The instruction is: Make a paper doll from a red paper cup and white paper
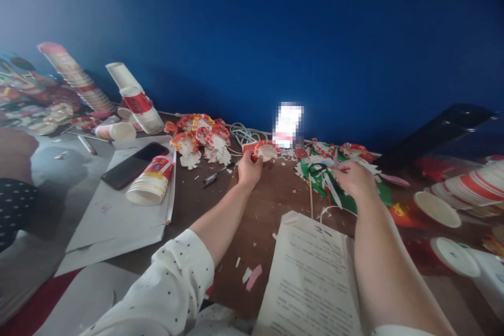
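Red-and-white paper: one curled cutout [268, 151] is in the left hand [250, 170], its fingers closed on the near edge, just above the brown tabletop [271, 194]. Position: in front of the bright, pixelated screen [288, 126], at the far side by the blue wall [236, 26].

Right hand [356, 178] — fingers drawn together beside a thin pale strip [336, 157]; whether they grip it, cannot tell. Below and around this hand: green pieces [348, 201] and a black loop [318, 168].

Left of the left hand: black pen [210, 179] lying on the tabletop, and a cluster of fringed red, orange and white pieces [202, 139], with a pale blue cord [246, 131] behind. Further left, a white box [118, 220] carries a dark phone [132, 167] and tipped, nested paper cups [151, 181].

Nearer the person, between the forearms — printed pages [307, 283]; pink scrap [254, 277] to their left.
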{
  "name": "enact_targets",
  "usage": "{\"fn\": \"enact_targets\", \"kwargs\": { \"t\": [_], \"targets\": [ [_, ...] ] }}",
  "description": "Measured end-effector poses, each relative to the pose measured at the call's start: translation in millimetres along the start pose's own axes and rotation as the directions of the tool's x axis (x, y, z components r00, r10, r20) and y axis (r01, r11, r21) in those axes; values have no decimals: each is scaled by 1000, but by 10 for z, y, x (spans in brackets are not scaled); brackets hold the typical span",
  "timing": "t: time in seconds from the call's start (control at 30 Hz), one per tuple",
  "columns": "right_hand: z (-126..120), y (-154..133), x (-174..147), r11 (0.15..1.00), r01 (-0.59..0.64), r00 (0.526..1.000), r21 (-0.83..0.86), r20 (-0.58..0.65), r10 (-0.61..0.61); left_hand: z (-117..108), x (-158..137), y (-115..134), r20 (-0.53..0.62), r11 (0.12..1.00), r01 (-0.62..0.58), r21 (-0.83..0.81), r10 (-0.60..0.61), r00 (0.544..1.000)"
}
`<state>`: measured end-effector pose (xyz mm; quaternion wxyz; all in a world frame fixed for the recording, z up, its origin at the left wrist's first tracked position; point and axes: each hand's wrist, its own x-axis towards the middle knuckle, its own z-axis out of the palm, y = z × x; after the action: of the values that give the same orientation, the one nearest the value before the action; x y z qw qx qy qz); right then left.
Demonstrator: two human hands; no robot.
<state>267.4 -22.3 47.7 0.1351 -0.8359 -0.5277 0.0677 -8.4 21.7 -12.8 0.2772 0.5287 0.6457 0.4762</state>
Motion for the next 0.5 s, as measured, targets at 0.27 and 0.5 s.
{"fn": "enact_targets", "kwargs": {
  "t": [0.27,0.5],
  "targets": [
    [-193,-340,-252,982,71,975,-173,219,-32,-11,-12,17,40,999,-6,33,4,999],
    [97,-495,-383,930,265,902,-257,406,-145,-25,-17,35,58,999,-9,33,7,998]
  ]
}}
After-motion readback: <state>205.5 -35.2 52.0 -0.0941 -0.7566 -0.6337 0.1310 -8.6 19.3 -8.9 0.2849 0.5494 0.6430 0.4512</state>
